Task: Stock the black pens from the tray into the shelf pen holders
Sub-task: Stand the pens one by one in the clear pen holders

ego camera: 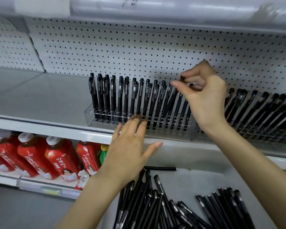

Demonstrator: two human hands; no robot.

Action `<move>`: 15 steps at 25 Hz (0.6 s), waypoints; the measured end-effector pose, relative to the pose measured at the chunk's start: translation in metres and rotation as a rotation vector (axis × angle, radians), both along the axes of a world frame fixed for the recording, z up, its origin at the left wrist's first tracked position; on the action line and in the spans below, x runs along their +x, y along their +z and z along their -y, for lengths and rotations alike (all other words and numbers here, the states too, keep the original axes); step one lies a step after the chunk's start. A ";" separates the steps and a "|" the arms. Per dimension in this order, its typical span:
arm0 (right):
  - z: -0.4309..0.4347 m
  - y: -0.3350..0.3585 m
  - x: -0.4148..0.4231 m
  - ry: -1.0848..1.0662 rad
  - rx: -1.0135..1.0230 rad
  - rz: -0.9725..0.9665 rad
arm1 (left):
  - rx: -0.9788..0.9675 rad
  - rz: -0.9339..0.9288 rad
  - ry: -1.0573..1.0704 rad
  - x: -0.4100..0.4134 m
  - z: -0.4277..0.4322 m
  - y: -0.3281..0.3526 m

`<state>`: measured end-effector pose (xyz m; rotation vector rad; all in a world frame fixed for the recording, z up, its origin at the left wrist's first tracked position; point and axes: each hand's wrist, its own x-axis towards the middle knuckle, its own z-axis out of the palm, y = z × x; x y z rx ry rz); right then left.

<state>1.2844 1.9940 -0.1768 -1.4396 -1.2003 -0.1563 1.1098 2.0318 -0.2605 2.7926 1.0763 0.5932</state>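
**Entry: pen stocking, upper shelf**

- Right hand (203, 96): thumb and fingers pinch the cap end of one black pen (172, 98). The pen leans, its lower end among the standing pens; whether the tip sits in a hole I cannot tell.
- Left hand (130, 146): fingers straight and spread, holding nothing, fingertips (135, 119) touching the front of the clear holder (89, 113).
- Clear holder: stands near the front lip of the shelf (40, 96), carrying rows of upright pens (122, 96). A second holder (254, 133) just beside it on the right looks full.
- Tray (196, 179): below the shelf edge, with many loose pens (147, 204) in heaps (so a good deal of the task appears left).
- Lower shelf: red bottles (59, 159).

**Hazards, as judged**

1. The tilt. If pushed down at this angle, the pen may catch the rim of a hole or press on its neighbours, tipping them out of line.
2. The crowding. The right hand's other fingers sit close to the caps beside the one it holds; a careless withdrawal could drag one up.
3. The holder's position. It is light-looking plastic near the lip, so a hard push might slide it; the left hand seems placed to prevent that.
4. The pinch. A grip this high on the cap gives little control of the tip, and a slip would drop the pen toward the tray.
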 end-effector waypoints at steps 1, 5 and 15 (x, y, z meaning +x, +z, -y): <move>-0.002 -0.003 0.001 0.014 -0.027 0.011 | -0.005 0.005 -0.003 0.000 0.000 0.000; -0.005 -0.010 0.006 0.048 -0.129 0.068 | -0.002 0.014 -0.003 -0.001 -0.001 -0.001; -0.009 -0.014 0.014 0.036 -0.199 0.234 | -0.009 0.010 -0.004 0.000 -0.002 -0.002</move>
